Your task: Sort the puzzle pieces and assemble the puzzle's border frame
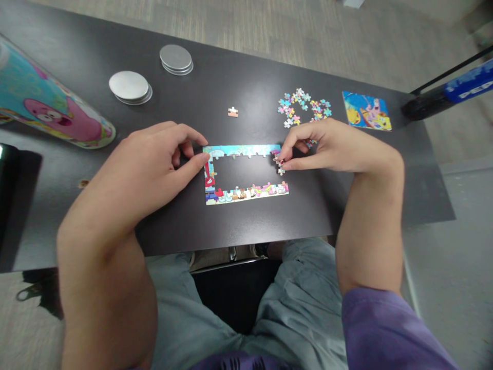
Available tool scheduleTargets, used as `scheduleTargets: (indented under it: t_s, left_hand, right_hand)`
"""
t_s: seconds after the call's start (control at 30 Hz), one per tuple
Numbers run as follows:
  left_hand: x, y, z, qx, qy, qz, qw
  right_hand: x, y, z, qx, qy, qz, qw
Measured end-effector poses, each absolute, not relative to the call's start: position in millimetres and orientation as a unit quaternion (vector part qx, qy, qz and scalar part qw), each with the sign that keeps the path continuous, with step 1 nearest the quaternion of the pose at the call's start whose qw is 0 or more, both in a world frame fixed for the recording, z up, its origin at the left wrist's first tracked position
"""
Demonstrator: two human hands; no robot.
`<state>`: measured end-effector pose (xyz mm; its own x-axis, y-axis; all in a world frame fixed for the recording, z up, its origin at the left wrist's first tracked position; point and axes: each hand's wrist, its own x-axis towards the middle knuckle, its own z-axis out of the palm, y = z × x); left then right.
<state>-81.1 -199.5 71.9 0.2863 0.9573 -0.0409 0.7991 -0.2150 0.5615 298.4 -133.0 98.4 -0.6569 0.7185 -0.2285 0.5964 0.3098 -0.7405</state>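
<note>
A jigsaw puzzle border (246,193) lies on the dark table, its top, left and bottom sides joined round a bare middle. My left hand (165,154) is at its upper left corner, thumb and forefinger closed against the edge. At the right side, my right hand (311,146) pinches a puzzle piece (281,170) between thumb and forefinger, by the upper right corner. Whether this piece is joined to the border I cannot tell. Just beyond that hand is a pile of loose puzzle pieces (287,105), partly hidden by it. One single piece (233,112) lies above the border.
Two stacks of silver discs (129,86) (176,57) stand at the back left. A colourful cartoon-printed cylinder (57,103) is at the far left. On the right lie a small cartoon picture card (367,110) and a dark bottle with a blue label (462,85), near the table's (435,174) edge.
</note>
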Motion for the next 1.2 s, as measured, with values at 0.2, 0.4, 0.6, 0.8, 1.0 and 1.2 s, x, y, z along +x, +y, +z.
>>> scheduleTargets:
  t_s: [0.2, 0.4, 0.6, 0.8, 1.0, 1.2]
  left_hand:
    - [-84.1, -198.5, 70.7, 0.766, 0.576, 0.15, 0.243]
    - [-88.5, -197.1, 64.8, 0.774, 0.566, 0.158, 0.234]
    - [-87.7, -196.8, 66.1, 0.777, 0.563, 0.154, 0.235]
    - [-89.8, -195.6, 61.8, 0.777, 0.562, 0.162, 0.233]
    - [-88.4, -195.6, 59.5, 0.772, 0.562, 0.177, 0.238]
    - [-86.0, -198.1, 60.9, 0.773, 0.56, 0.179, 0.238]
  right_hand:
    - [302.4, -128.6, 89.8, -0.41, -0.812, 0.4, 0.11]
    - [299.7, -124.8, 83.3, -0.413, -0.806, 0.409, 0.117]
    - [299.3, -124.4, 80.1, -0.426, -0.794, 0.41, 0.142]
    - [300.7, -121.9, 76.8, -0.406, -0.817, 0.383, 0.146]
    - [274.2, -116.7, 53.9, -0.432, -0.814, 0.269, 0.278]
    - [230.2, -91.2, 42.0, -0.459, -0.825, 0.219, 0.246]
